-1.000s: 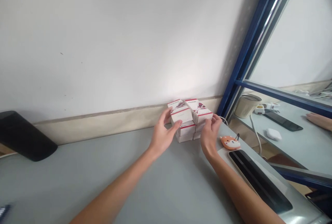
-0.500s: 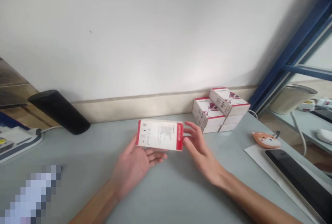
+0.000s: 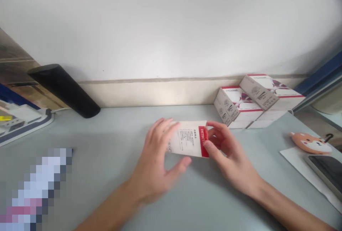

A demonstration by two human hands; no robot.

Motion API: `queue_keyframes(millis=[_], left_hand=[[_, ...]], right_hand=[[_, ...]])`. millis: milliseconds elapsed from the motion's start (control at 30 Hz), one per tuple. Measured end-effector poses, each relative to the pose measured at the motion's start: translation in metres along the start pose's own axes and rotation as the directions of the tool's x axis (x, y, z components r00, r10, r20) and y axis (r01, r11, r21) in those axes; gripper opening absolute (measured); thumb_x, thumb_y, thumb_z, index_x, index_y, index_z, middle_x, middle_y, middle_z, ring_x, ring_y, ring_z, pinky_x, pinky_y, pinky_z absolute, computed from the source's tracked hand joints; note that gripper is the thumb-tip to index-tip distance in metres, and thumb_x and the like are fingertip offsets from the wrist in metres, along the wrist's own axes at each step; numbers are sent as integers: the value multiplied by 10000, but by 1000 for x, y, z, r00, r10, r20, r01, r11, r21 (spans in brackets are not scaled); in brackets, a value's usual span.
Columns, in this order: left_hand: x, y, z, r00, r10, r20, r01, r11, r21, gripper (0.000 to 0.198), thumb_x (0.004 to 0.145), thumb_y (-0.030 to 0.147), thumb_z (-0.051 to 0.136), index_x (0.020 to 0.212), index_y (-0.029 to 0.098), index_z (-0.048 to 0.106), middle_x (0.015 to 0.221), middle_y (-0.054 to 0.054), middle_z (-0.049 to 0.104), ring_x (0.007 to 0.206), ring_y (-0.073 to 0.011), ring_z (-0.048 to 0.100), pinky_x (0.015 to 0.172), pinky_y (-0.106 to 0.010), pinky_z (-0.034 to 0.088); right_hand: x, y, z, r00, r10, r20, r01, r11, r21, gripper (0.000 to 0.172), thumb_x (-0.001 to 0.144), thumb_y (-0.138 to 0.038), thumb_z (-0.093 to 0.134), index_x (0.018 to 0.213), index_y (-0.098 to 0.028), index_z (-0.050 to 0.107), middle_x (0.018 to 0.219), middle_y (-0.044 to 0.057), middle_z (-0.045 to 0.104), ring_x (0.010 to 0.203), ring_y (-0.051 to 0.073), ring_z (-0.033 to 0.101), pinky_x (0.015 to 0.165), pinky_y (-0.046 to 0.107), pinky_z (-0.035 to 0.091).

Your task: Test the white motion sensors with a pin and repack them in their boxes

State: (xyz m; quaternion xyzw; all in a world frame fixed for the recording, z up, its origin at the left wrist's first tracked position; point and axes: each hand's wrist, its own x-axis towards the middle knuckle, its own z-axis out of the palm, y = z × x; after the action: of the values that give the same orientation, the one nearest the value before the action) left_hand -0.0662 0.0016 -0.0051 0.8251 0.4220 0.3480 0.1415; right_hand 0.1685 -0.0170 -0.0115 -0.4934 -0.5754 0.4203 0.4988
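A small white cardboard box [image 3: 185, 139] with a red band and the print "DETECT..." is held above the grey table, its printed face towards me. My right hand [image 3: 233, 158] grips its right end, thumb on the near face and fingers behind. My left hand [image 3: 153, 163] spreads over the left end, slightly blurred. Its fingers cover that part of the box while the thumb stands apart below the lower edge. Whether the left fingers press on the box, I cannot tell.
Similar white and red boxes [image 3: 247, 104] are stacked at the back right by the wall. Farther right lie an orange animal-faced pouch [image 3: 311, 143], a sheet of paper [image 3: 301, 168] and a dark phone [image 3: 327, 170]. A black cylinder-like object [image 3: 64, 90] leans at left beside a power strip [image 3: 26, 120].
My left hand has moved from under the box's left end to over it, fingers now in front. My right hand has closed on the right end. The view has shifted.
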Motion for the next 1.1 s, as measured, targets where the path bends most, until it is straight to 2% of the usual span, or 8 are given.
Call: queue_keyframes(millis=[100,300,500,600,733,833,967,1100], left_hand=[[-1,5,5,992,127,-9,-123,977,173,792,948,360,721,1615,369,296,1613,-137,440,1547,-428,326,1228,-705,301],[3,-8,3,983,172,58,-177,978,113,689,1000,343,664,1595,321,315,1498,-149,516,1392,-343,484,1098,-536,487],[3,-1,2,956,291,-19,-276,922,270,638,910,166,725,1461,344,457,1504,-152,467,1414,-387,474,1162,-656,352],[-3,9,1,945,322,-52,-299,919,258,655,885,120,730,1423,422,511,1566,-96,422,1428,-369,469,1149,-611,409],[-8,12,-2,941,327,-85,-301,926,229,656,881,121,726,1429,433,543,1622,-58,372,1377,-336,511,1087,-542,513],[-5,10,-5,911,406,-65,-377,888,264,660,832,22,686,1373,390,596,1633,-72,358,1369,-342,529,1071,-531,521],[0,11,-6,881,458,-119,-409,863,295,859,833,34,722,1594,240,379,1376,-159,608,1277,-324,586,1045,-480,536],[1,14,-3,885,428,-180,-359,877,320,914,870,47,737,1659,181,294,1196,-134,697,1229,-294,604,1002,-407,530]], right_hand=[[-3,-4,0,997,-68,44,70,997,-43,400,1009,-458,654,1353,-297,528,994,24,702,904,186,707,767,312,624],[-2,-3,-5,989,-111,97,117,991,-59,333,1053,-400,586,1364,-296,527,980,22,725,895,179,716,772,305,608],[-4,-3,-13,971,-185,151,211,961,-180,373,1064,-399,537,1419,-290,501,994,34,727,828,188,686,759,323,581],[-9,-6,-17,964,-235,125,258,941,-218,214,1099,-385,418,1066,-260,589,730,-23,582,587,141,514,572,265,473],[-15,-12,-16,956,-290,36,291,929,-230,374,1119,-348,326,797,-244,484,624,-35,421,514,128,372,486,269,351],[-18,-19,-14,951,-309,7,301,923,-239,366,1120,-322,315,870,-244,570,617,-28,434,503,134,387,488,282,371],[-17,-29,-15,879,-475,33,460,830,-315,336,1111,-262,311,1113,-272,646,591,-39,415,457,144,368,441,287,363],[-10,-29,-16,828,-560,3,515,760,-397,423,1052,-137,422,1428,-298,530,917,26,625,703,165,619,596,285,547]])
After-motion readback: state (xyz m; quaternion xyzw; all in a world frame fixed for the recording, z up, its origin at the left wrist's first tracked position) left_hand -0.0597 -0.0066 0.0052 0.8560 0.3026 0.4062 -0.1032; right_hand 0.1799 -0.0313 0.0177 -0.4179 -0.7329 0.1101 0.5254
